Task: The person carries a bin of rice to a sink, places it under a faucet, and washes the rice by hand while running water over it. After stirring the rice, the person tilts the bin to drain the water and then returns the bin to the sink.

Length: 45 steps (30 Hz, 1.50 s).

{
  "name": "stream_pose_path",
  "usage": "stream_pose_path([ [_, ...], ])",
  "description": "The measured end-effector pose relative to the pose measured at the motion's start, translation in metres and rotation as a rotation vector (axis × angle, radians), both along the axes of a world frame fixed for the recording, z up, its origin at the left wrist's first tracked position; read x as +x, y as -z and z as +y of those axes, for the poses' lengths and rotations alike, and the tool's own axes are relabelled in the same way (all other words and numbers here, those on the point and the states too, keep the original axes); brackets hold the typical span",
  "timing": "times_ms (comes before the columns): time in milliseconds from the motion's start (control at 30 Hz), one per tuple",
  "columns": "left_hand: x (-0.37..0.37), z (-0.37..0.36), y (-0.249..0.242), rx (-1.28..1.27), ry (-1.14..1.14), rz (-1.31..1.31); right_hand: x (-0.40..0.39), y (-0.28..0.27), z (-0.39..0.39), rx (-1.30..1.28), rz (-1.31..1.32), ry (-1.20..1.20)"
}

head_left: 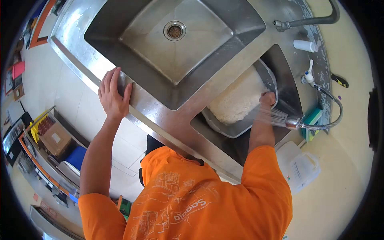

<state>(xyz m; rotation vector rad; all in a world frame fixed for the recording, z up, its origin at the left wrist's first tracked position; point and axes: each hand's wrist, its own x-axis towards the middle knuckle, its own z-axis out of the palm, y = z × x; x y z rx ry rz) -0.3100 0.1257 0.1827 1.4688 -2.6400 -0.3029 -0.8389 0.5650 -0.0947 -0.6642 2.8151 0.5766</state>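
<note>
My left hand [113, 91] lies flat on the front rim of the steel sink [150, 95], fingers stretched out and holding nothing. In the smaller right-hand basin stands a grey tub [272, 76] with a big white grainy mass, which looks like rice [236, 96]. My right hand [268, 98] is down in the tub at the edge of the rice, fingers curled in. Whatever it may grip is hidden. Water from a spray nozzle [293, 123] crosses my right forearm and falls towards the tub.
A large basin with a drain [175, 31] lies to the left. Behind the sink are a faucet [308, 23], a white bottle [304, 45], a tap handle [309, 75], a hose [340, 110] and a green sponge [314, 118]. A clear plastic jug [303, 170] sits at the right.
</note>
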Motion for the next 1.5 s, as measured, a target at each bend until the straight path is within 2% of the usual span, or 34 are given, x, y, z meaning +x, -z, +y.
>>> stream_pose_path([
  [200,0.004,0.001,0.003,-0.020,-0.005,-0.034,0.007,0.028,-0.066,-0.041,-0.140,-0.090],
  [333,0.005,0.001,0.004,-0.010,-0.017,-0.020,0.079,0.033,-0.095,-0.195,-0.322,-0.157],
  [367,0.005,0.001,0.004,-0.008,-0.018,-0.019,0.103,0.031,-0.097,-0.267,-0.412,-0.128],
  [467,0.007,0.002,0.006,-0.030,0.004,-0.030,0.144,0.025,-0.089,-0.520,-0.763,0.188],
  [533,0.005,0.000,0.005,-0.037,0.007,-0.044,0.160,0.038,-0.080,-0.405,-0.801,0.075],
  [600,0.005,-0.002,0.006,-0.037,0.015,-0.050,0.178,0.030,-0.089,-0.325,-0.784,-0.198],
  [667,0.008,0.001,0.006,-0.022,0.015,-0.055,0.186,0.009,-0.110,-0.277,-0.704,-0.630],
  [700,0.007,0.001,0.006,-0.017,0.014,-0.053,0.187,0.003,-0.117,-0.222,-0.728,-0.462],
  [767,0.006,-0.003,0.006,-0.023,0.012,-0.058,0.186,0.022,-0.128,-0.080,-0.676,-0.346],
  [833,0.005,-0.001,0.004,-0.011,0.011,-0.078,0.175,0.066,-0.120,-0.004,-0.630,-0.312],
  [900,0.005,-0.001,0.004,-0.013,0.018,-0.064,0.153,0.105,-0.116,-0.032,-0.613,-0.271],
  [1033,0.006,-0.001,0.006,-0.026,0.026,-0.062,0.111,0.112,-0.102,-0.403,-0.711,-0.140],
  [1133,0.009,0.000,0.006,-0.012,0.011,-0.049,0.124,0.088,-0.073,-0.703,-0.746,-0.208],
  [1167,0.009,-0.001,0.006,-0.011,0.008,-0.042,0.137,0.060,-0.077,-0.581,-0.664,-0.378],
  [1233,0.010,-0.001,0.007,-0.030,0.011,-0.048,0.178,-0.010,-0.093,-0.636,-0.793,-0.100],
  [1333,0.011,0.000,0.009,-0.031,0.008,-0.031,0.225,-0.057,-0.067,0.039,-0.396,-0.328],
  [1433,0.011,0.000,0.009,-0.028,0.015,-0.010,0.203,-0.034,-0.093,0.608,-0.802,-0.261],
  [1500,0.013,-0.001,0.008,-0.039,0.019,0.000,0.194,0.020,-0.069,0.483,-0.728,-0.249],
])
